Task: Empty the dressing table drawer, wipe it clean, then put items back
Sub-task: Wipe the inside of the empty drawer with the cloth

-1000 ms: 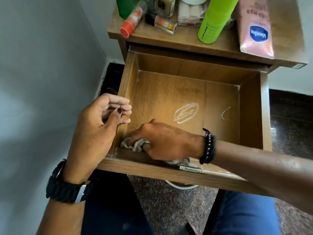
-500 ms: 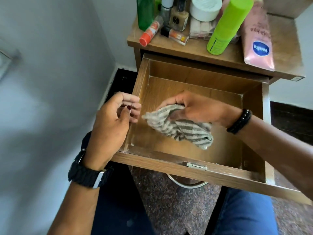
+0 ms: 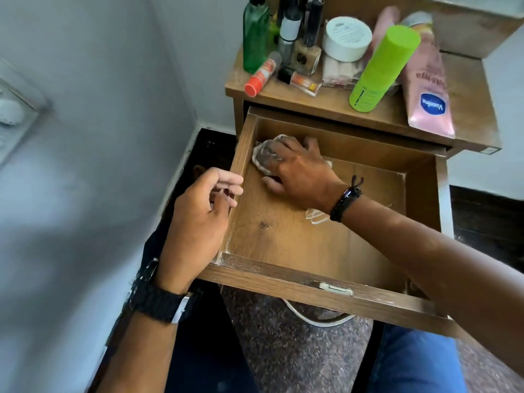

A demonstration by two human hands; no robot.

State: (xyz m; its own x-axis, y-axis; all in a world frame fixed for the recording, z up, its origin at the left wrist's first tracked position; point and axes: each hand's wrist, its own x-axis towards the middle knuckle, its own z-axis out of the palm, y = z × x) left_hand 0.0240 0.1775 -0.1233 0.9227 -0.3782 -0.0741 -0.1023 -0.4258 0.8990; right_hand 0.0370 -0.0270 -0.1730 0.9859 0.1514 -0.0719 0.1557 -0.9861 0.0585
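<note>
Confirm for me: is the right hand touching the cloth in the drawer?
Touching. The head view shows the right hand spread flat on top of the cloth, pressing it against the drawer floor in the far left corner.

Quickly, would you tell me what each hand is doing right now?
Left hand: open, fingers resting on the drawer side.
Right hand: open, pressing the cloth down.
</note>
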